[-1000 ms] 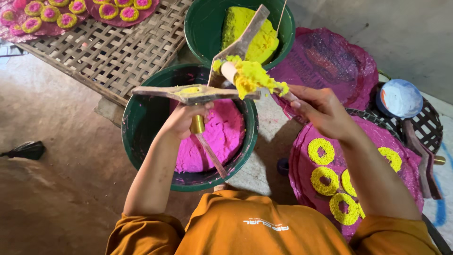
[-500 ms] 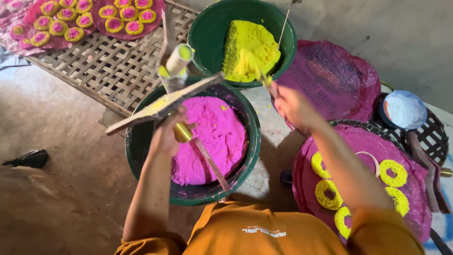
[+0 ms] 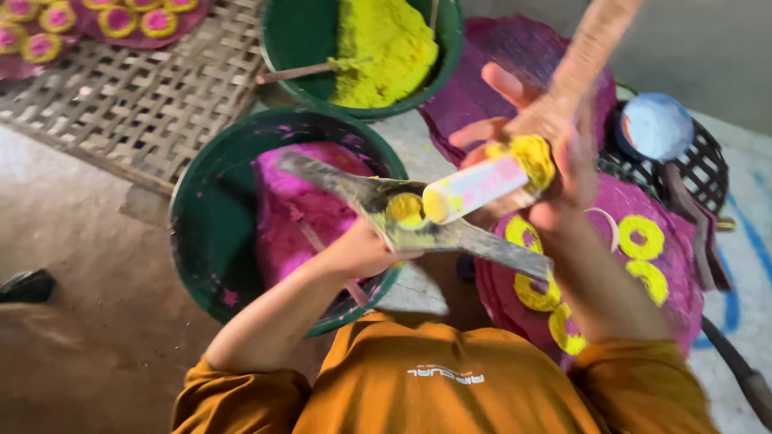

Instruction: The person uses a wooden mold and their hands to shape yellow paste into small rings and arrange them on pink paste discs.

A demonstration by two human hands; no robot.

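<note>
My left hand [image 3: 360,251] grips a flat wooden mould board [image 3: 490,247] from beneath, held level over the green basin of pink dough [image 3: 201,233]. A round hole in the board [image 3: 404,210] is filled with yellow dough. My right hand [image 3: 531,137] holds a pale plastic tube [image 3: 474,186] smeared with yellow dough, together with a wooden stick [image 3: 591,44]. The tube's end touches the board beside the hole. A second green basin [image 3: 297,40] behind holds yellow dough [image 3: 382,52].
A purple tray [image 3: 691,289] at the right carries several yellow dough rings [image 3: 641,235]. A woven bamboo mat [image 3: 121,104] lies at the back left with a tray of finished rings [image 3: 121,20]. A dark basket with a pale blue bowl [image 3: 655,124] stands at the right.
My right hand came back from the yellow basin with the tube and stick to the board. The board now lies level with yellow dough in its hole. The camera has moved closer.
</note>
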